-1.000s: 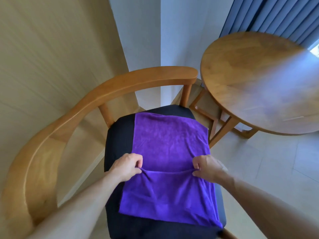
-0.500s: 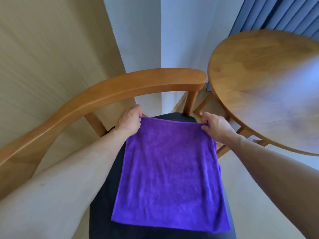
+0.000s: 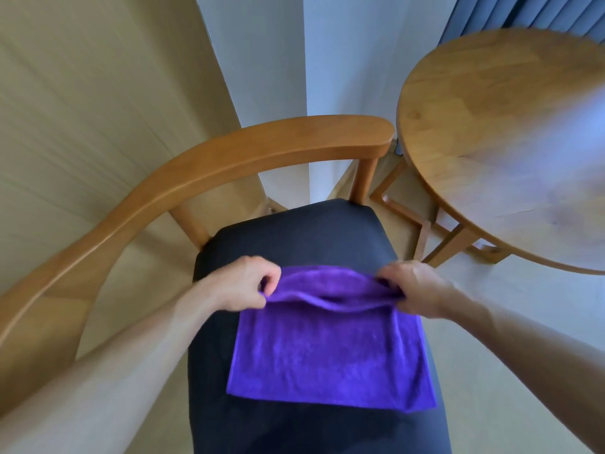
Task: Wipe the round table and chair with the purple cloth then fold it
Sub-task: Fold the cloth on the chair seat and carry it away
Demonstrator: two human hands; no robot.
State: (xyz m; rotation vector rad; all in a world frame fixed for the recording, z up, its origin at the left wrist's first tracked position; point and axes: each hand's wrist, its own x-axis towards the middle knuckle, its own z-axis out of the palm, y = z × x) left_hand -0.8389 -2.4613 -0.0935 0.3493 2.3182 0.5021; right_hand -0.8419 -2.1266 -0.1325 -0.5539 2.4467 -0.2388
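Here, at far left, a tan wall panel (image 3: 82, 109) with fine horizontal grain, meeting a pale blue-white wall (image 3: 278, 60) at the corner behind. At upper right, a strip of blue-grey pleated curtain (image 3: 523, 11).

Next in size, the chair (image 3: 229, 152): a curved wooden backrest and arm sweeping from lower left up to the right, carried on short wooden posts, above a dark padded seat (image 3: 294, 234) running down to the lower edge. Just beside the chair's right end, close but whether touching cannot be told, the round wooden worktop (image 3: 491, 126), its surface showing plank seams and a pale sheen toward the right, with crossed wooden legs visible beneath its near rim. Below, pale floor (image 3: 523, 306) to the right of the seat.

On the seat, the purple cloth (image 3: 327, 355), lying flat across the middle and near part, its far edge raised off the cushion and curled over in a loose roll of two layers.

Smallest, the hands. Left hand (image 3: 242, 283) pinching the cloth's far-left corner between thumb and curled fingers. Right hand (image 3: 415, 286) gripping the far-right corner, fingers curled around the fabric. Bare forearms reaching in from the lower corners.
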